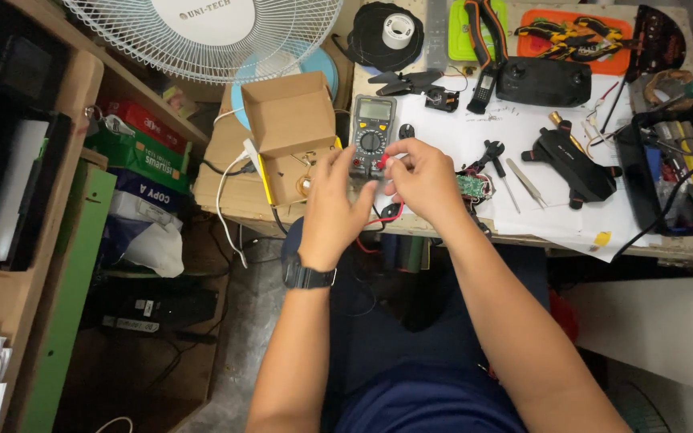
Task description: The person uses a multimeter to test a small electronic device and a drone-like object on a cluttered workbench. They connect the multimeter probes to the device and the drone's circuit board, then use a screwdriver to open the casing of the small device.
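A grey and yellow multimeter (pixel 371 128) with a round dial lies on the workbench in front of me. My left hand (pixel 335 207), with a black watch on the wrist, rests against its lower left edge. My right hand (pixel 421 180) pinches a red test-lead plug (pixel 383 163) at the meter's bottom right. A red wire (pixel 384 218) runs down from there between my hands. A small green circuit board (pixel 471 186) lies just right of my right hand.
An open cardboard box (pixel 286 120) stands left of the meter. A folded black drone (pixel 575 164), tweezers (pixel 527 183), pliers (pixel 492 152), a black remote controller (pixel 543 80) and a tape roll (pixel 399 30) lie on the white bench sheet (pixel 523 120). A white fan (pixel 202 36) is at the top left, shelves at the left.
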